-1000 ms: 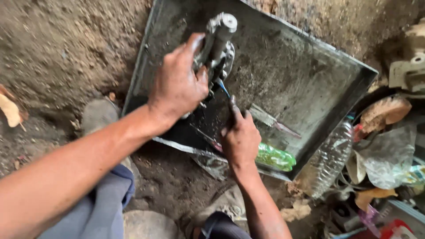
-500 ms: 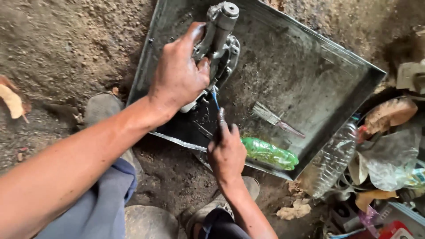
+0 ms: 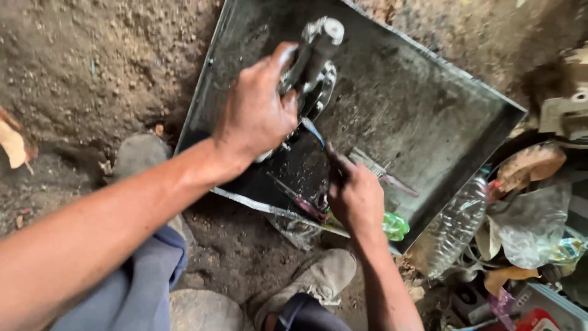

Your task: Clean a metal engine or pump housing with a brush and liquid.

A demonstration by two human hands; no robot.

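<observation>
A dark metal tray lies tilted on the dirt ground, its bottom wet and grimy. Near the tray's far left corner stands a greasy metal part, silvery, with a round cap at its top. The left hand is closed around this part from the near side, fingers wrapped over it, holding it upright on the tray floor.

The right hand sits over the tray's near edge, closed on a thin tool with a bluish tip that points up toward the base of the part; whether the tip touches the part I cannot tell. Just beside this hand, on the tray floor, lies a small brush with a reddish handle. Another thin reddish tool lies along the near edge.

A green bottle lies under the tray's near right edge, partly hidden by the right hand. A clear plastic bottle lies just outside the tray's right corner, among crumpled plastic and scraps. The person's shoes rest on the ground just before the tray.
</observation>
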